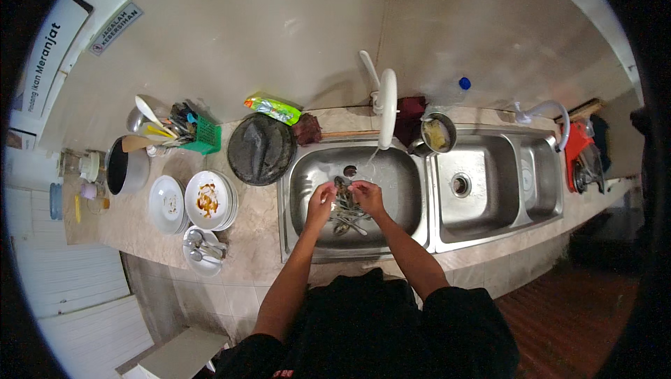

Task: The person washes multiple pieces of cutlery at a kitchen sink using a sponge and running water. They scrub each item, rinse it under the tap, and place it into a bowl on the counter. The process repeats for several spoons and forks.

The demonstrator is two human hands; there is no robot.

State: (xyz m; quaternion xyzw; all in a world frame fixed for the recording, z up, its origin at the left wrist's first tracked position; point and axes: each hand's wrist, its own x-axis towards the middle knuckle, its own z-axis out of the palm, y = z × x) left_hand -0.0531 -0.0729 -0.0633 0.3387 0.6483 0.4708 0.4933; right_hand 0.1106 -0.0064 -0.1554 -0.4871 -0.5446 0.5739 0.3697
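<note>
Both of my hands are low inside the left steel sink basin (401,211), on either side of a heap of metal cutlery (347,216). My left hand (321,203) is at the heap's left, thumb and fingertips close together. At its right edge, the fingers of my right hand (368,196) bend inward towards the same pieces. A dark-looking spoon (340,188) lies between my fingertips; whether either hand grips it is too small to tell. A thin stream of water falls from the white faucet (388,109) near the drain hole (349,171).
Stacked white plates (225,190), the top one sauce-stained, stand left with a plate of spoons (202,269). A stone mortar (261,149), a green utensil basket (204,135) and a pot (128,165) line the counter. Right are a metal mug (438,133) and a second basin (487,211).
</note>
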